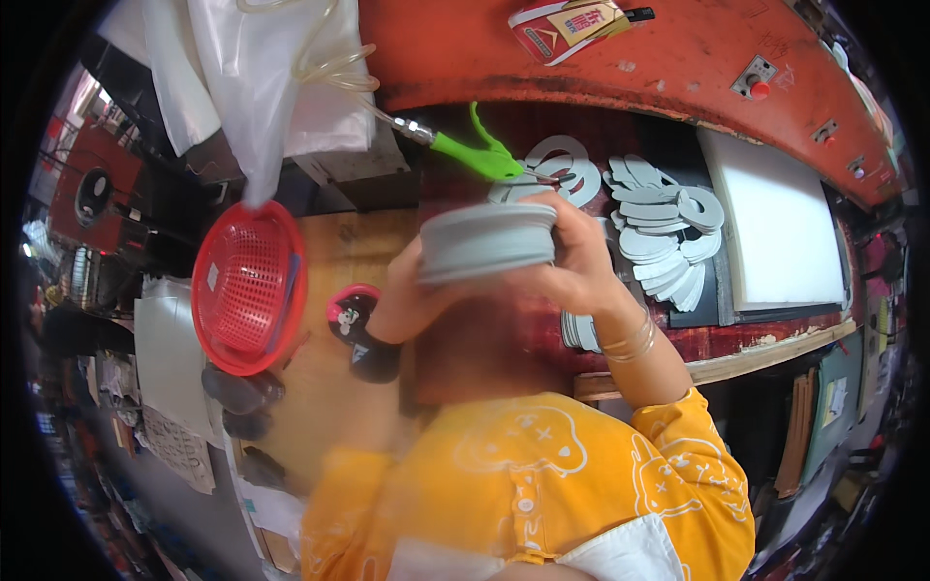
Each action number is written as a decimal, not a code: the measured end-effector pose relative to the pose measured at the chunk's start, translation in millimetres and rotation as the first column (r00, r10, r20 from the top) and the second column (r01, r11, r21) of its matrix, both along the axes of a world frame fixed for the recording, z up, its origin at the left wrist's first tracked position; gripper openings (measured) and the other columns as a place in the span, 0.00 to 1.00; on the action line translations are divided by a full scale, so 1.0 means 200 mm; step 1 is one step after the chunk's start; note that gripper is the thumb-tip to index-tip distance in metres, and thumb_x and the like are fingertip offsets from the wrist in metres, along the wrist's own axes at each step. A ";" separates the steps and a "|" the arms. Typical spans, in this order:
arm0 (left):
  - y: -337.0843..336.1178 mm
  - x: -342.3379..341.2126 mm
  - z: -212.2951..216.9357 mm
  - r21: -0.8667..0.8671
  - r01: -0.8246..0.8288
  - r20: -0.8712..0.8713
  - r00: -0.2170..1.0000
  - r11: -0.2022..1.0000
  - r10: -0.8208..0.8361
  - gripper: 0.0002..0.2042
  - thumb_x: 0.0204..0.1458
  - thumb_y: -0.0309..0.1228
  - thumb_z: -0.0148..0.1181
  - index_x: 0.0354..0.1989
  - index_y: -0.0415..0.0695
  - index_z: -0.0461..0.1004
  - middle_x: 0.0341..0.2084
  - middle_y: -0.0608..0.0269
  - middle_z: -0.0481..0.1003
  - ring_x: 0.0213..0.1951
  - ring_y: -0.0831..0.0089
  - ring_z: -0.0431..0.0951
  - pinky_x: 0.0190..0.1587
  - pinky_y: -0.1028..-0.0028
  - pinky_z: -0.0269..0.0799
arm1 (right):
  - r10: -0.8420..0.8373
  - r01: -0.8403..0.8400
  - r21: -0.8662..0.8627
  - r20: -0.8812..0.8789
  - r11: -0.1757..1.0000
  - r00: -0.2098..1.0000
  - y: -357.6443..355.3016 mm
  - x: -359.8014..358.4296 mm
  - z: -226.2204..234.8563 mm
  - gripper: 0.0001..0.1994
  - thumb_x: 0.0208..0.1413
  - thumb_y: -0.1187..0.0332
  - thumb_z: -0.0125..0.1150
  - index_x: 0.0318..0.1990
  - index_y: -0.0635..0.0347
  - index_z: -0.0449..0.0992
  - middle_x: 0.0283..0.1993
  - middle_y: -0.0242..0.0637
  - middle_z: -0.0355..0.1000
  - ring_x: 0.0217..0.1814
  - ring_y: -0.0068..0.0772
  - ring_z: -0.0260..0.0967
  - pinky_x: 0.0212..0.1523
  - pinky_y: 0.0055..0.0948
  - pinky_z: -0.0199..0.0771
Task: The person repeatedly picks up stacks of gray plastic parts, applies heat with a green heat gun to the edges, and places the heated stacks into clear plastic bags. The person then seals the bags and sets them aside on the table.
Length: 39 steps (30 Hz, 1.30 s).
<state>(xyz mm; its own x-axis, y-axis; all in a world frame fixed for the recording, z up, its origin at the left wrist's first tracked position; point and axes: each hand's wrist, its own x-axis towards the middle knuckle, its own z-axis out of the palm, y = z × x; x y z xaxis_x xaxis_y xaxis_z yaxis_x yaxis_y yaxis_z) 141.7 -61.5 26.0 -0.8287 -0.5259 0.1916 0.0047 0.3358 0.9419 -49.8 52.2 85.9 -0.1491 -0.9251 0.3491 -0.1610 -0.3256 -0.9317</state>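
A thick stack of thin grey flat pieces [487, 242] is held up in front of my chest, edge-on. My left hand [395, 300], blurred, closes on its left end. On the right end, my right hand [579, 259] grips the stack between thumb and fingers. Behind it on the dark red work surface lie loose grey rings [562, 167], partly hidden by my hands. Fanned piles of grey flat pieces [664, 228] spread to the right, and a small stack [579, 331] sits below my right wrist.
A green air blow gun [477, 157] on a clear hose lies just beyond my hands. A white block [772, 223] stands at the right. At the left are a red basket [244, 276] and plastic bags [276, 73]. A red machine body [441, 58] spans the far side.
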 end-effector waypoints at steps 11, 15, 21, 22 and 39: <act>0.05 0.02 -0.27 0.119 -0.100 0.003 0.995 0.988 0.101 0.28 0.41 0.27 0.68 0.54 0.40 0.66 0.51 0.56 0.70 0.54 0.64 0.69 0.55 0.67 0.64 | -0.203 0.225 0.140 -0.150 0.964 0.967 0.02 0.08 -0.45 0.26 0.44 0.66 0.63 0.52 0.64 0.63 0.52 0.49 0.65 0.56 0.45 0.63 0.57 0.35 0.62; 0.04 0.02 -0.29 0.004 -0.190 -0.077 0.979 0.982 0.190 0.19 0.43 0.26 0.65 0.46 0.41 0.69 0.49 0.55 0.70 0.51 0.67 0.71 0.51 0.69 0.67 | -0.117 0.113 -0.031 -0.273 0.993 0.955 0.00 0.13 -0.50 0.30 0.37 0.73 0.68 0.51 0.58 0.63 0.58 0.46 0.60 0.60 0.45 0.60 0.59 0.36 0.60; 0.04 -0.01 -0.30 -0.114 -0.176 -0.314 0.940 0.978 0.132 0.14 0.47 0.23 0.62 0.40 0.40 0.66 0.39 0.56 0.73 0.42 0.69 0.74 0.46 0.72 0.69 | -0.255 0.243 -0.102 -0.139 0.965 0.957 -0.04 0.16 -0.59 0.27 0.40 0.73 0.66 0.51 0.57 0.64 0.54 0.44 0.63 0.51 0.40 0.67 0.53 0.33 0.65; 0.04 -0.01 -0.30 -0.016 -0.192 -0.287 0.941 0.981 0.180 0.14 0.46 0.23 0.62 0.40 0.40 0.66 0.38 0.55 0.73 0.42 0.69 0.74 0.46 0.72 0.69 | -0.250 0.249 -0.018 -0.082 0.968 0.965 -0.03 0.17 -0.60 0.25 0.42 0.73 0.65 0.51 0.58 0.65 0.52 0.44 0.65 0.50 0.39 0.68 0.52 0.33 0.66; 0.20 0.05 -0.27 0.320 -0.354 -0.150 0.897 0.879 0.415 0.22 0.43 0.27 0.67 0.48 0.41 0.69 0.37 0.66 0.74 0.40 0.78 0.73 0.44 0.73 0.70 | -0.106 0.115 0.009 -0.321 0.993 0.941 -0.15 0.21 -0.41 0.17 0.53 0.66 0.54 0.48 0.66 0.69 0.47 0.45 0.71 0.49 0.33 0.69 0.47 0.30 0.69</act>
